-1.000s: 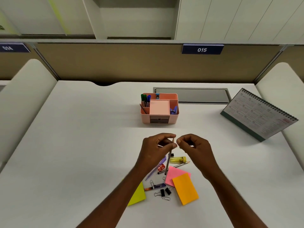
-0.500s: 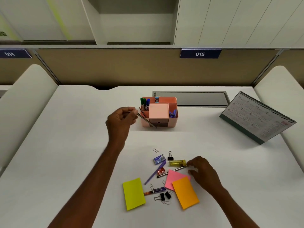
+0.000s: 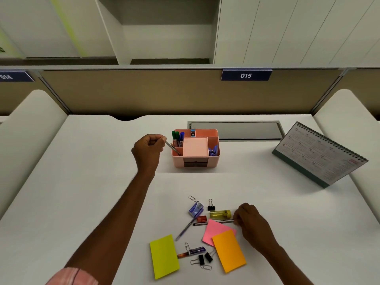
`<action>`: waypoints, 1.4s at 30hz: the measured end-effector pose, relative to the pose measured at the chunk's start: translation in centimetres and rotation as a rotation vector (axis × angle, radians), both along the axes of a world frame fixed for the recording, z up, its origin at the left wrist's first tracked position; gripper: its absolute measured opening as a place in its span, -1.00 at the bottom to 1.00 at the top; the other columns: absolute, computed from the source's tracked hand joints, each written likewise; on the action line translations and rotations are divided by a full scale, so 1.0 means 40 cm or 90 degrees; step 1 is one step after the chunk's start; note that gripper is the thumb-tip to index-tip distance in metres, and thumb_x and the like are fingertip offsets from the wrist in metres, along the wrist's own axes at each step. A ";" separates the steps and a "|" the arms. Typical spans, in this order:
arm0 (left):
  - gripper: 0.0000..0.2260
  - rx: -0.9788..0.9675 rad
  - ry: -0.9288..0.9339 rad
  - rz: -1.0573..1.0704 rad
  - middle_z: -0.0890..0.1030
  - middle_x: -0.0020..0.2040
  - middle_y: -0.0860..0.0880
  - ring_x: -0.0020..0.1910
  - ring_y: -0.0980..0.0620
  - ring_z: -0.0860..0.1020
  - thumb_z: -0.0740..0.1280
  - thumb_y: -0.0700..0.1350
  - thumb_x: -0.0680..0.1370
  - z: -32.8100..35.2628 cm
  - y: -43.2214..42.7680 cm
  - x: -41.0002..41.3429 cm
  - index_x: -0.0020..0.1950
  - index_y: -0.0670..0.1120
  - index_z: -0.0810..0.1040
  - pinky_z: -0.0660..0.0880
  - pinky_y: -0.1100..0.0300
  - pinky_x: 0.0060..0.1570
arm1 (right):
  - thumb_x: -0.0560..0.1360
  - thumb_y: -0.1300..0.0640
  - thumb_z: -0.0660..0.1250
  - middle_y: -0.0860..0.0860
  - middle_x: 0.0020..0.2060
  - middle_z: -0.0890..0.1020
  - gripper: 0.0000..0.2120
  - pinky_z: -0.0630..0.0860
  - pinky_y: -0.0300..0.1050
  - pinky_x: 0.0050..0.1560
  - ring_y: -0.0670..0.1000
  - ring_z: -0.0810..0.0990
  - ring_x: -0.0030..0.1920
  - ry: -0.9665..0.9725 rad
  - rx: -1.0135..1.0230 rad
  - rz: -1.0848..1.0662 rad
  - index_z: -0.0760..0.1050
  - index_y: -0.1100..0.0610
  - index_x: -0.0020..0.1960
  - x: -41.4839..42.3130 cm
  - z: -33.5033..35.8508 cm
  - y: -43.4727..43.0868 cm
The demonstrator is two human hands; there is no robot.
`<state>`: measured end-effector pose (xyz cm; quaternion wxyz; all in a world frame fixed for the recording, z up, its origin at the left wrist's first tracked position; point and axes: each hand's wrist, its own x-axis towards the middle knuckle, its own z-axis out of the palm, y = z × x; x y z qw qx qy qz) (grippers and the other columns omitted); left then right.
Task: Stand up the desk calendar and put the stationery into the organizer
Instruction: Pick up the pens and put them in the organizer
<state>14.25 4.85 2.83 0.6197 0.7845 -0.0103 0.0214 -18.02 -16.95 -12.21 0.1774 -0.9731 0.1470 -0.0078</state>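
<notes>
Head view: the left hand (image 3: 149, 150) has its grip tight on a thin pencil (image 3: 172, 148), tip inside the front left slot of the pink organizer (image 3: 195, 161), and the calendar (image 3: 318, 155) stands far right. The right hand (image 3: 251, 224) pinches the end of a dark pen (image 3: 200, 224) on the counter (image 3: 82, 182). Let go too soon, the leaning pencil may tip out.

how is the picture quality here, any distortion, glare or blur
Head view: wide-angle lens bows the desk edges; soft, even light, only a faint shadow before the organizer; no glare on the desk; print on the desk calendar too soft to read.
</notes>
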 end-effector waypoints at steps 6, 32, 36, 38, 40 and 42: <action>-0.86 0.071 0.015 0.004 0.74 -0.18 -0.01 -0.23 0.03 0.72 0.52 -0.07 0.53 -0.061 -0.035 0.021 0.01 -0.11 0.73 0.71 -0.03 -0.09 | 0.47 0.23 0.48 -0.14 -0.08 0.48 -0.76 0.35 -0.32 -0.32 -0.11 0.46 -0.11 -0.009 0.010 0.006 0.49 -0.06 -0.07 0.001 0.004 0.000; -0.76 0.098 0.092 0.027 0.75 -0.13 -0.04 -0.21 0.00 0.72 0.55 -0.01 0.50 -0.147 -0.066 0.062 0.08 -0.12 0.73 0.71 -0.05 -0.04 | 0.54 0.26 0.37 -0.23 -0.09 0.47 -0.67 0.44 -0.29 -0.28 -0.18 0.46 -0.12 -0.006 0.065 -0.008 0.39 -0.17 -0.03 -0.023 0.034 -0.019; -0.72 0.103 0.092 0.031 0.75 -0.14 -0.06 -0.21 -0.02 0.72 0.55 0.02 0.49 -0.152 -0.061 0.066 0.08 -0.13 0.73 0.71 -0.05 -0.03 | 0.59 0.23 0.35 -0.24 -0.13 0.50 -0.71 0.52 -0.22 -0.21 -0.18 0.52 -0.11 -0.046 0.101 -0.029 0.40 -0.17 -0.03 -0.045 0.093 -0.023; -0.72 0.110 0.096 0.034 0.75 -0.13 -0.07 -0.20 -0.03 0.72 0.55 0.03 0.49 -0.153 -0.059 0.070 0.08 -0.13 0.72 0.70 -0.06 -0.02 | 0.61 0.17 0.34 -0.24 -0.13 0.52 -0.76 0.52 -0.24 -0.18 -0.17 0.55 -0.11 -0.066 0.118 -0.045 0.40 -0.17 -0.03 -0.051 0.127 -0.025; -0.71 0.118 0.089 0.036 0.75 -0.11 -0.08 -0.19 -0.04 0.72 0.55 0.04 0.49 -0.152 -0.057 0.071 0.10 -0.13 0.70 0.70 -0.06 -0.01 | 0.63 0.12 0.33 -0.23 -0.13 0.54 -0.80 0.52 -0.24 -0.16 -0.15 0.57 -0.09 -0.086 0.130 -0.067 0.40 -0.17 -0.04 -0.052 0.160 -0.028; -0.69 0.121 0.087 0.042 0.75 -0.08 -0.09 -0.19 -0.04 0.72 0.55 0.03 0.50 -0.149 -0.052 0.063 0.13 -0.14 0.69 0.70 -0.07 -0.02 | 0.63 0.09 0.33 -0.21 -0.13 0.56 -0.83 0.52 -0.21 -0.18 -0.13 0.57 -0.10 -0.106 0.138 -0.089 0.41 -0.16 -0.04 -0.047 0.193 -0.031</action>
